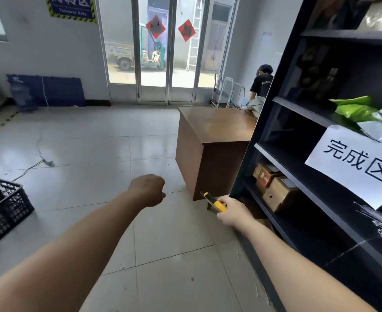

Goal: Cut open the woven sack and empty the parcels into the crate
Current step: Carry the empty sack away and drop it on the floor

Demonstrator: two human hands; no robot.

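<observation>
Gripped in the right hand (233,213), just left of the shelf (262,122), is a yellow knife (218,204); the left hand (149,190) is curled on nothing. No sack is seen, and the crate (9,208) sits far left of the shelf. The blade is best kept pointed away from the body until the sack is reached.
</observation>
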